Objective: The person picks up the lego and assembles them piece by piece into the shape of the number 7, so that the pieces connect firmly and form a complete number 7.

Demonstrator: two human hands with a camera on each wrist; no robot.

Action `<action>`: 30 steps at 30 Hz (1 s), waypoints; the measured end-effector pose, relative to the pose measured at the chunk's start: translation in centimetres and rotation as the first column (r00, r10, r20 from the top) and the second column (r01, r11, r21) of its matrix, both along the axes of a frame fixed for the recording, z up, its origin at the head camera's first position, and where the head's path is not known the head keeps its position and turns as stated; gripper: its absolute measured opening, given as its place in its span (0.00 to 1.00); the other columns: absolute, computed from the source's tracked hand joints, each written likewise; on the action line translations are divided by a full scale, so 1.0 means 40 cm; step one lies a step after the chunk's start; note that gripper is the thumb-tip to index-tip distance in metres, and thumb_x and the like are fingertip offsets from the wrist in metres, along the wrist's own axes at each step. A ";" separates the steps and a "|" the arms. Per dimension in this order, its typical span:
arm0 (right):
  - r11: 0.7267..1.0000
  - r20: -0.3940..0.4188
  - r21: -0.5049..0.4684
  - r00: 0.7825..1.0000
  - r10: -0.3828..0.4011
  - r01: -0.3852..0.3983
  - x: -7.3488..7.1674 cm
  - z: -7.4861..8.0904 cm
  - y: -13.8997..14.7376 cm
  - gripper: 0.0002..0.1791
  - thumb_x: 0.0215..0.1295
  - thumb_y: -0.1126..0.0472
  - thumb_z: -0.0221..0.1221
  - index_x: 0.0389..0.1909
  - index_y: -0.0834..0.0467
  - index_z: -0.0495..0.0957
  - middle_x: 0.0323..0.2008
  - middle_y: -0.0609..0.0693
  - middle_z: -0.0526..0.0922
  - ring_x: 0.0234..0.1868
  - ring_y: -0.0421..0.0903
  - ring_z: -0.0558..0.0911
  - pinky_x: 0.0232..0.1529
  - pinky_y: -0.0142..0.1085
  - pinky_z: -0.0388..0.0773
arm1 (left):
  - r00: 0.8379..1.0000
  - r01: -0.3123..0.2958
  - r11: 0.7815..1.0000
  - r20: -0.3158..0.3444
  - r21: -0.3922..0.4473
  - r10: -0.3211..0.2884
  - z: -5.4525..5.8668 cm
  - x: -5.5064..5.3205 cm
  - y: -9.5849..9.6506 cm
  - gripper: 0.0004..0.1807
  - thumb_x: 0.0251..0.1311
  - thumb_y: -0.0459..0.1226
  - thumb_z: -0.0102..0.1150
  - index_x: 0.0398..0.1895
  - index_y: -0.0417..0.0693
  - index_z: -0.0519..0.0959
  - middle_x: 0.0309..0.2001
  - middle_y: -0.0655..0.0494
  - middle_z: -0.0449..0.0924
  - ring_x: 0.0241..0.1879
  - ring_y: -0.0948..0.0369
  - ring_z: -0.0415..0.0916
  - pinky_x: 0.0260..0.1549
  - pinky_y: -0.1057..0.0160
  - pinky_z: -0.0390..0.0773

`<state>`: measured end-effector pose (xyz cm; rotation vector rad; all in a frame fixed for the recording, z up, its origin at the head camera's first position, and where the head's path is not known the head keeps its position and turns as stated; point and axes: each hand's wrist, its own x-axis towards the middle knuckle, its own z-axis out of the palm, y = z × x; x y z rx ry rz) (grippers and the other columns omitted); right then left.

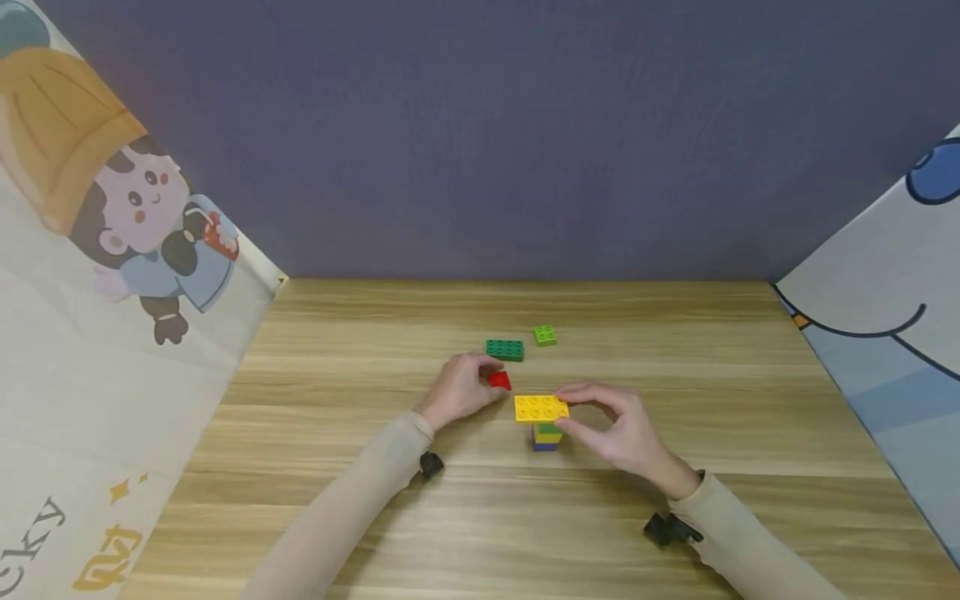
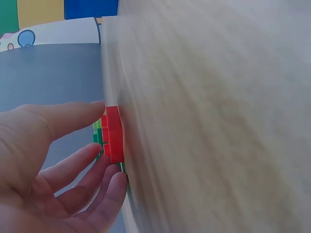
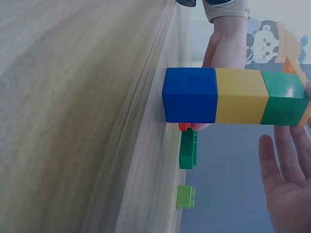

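My right hand [image 1: 618,421] pinches the end of a yellow eight-stud brick [image 1: 536,408] between thumb and fingers. That brick lies over the top of a small upright stack: a blue block [image 3: 189,95] at the bottom, then a yellow block [image 3: 240,96], then a green block [image 3: 284,98]. Whether the top brick is pressed fully onto the green one, I cannot tell. To the left, my left hand [image 1: 461,387] has its thumb and bent fingers at opposite sides of a red brick [image 2: 113,135], which is on the table.
A dark green eight-stud brick [image 1: 505,350] lies just behind the red one. Farther back and right is a light green four-stud brick [image 1: 545,335]. The wooden table [image 1: 337,333] ends at a dark blue-grey panel [image 1: 525,167], with printed cartoon panels at both sides.
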<state>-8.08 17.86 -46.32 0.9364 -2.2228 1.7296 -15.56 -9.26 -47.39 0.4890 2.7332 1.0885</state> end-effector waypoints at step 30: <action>1.000 -0.003 -0.007 1.000 0.007 -0.007 -0.001 -0.003 0.001 0.22 0.53 0.82 0.73 0.49 0.65 0.87 0.51 0.66 0.89 0.57 0.36 0.86 0.53 0.39 0.89 | 0.999 0.040 0.999 0.019 -0.022 -0.040 0.020 0.012 -0.003 0.22 0.61 0.41 0.78 0.57 0.46 0.87 0.52 0.53 0.90 0.50 0.58 0.85 0.55 0.55 0.85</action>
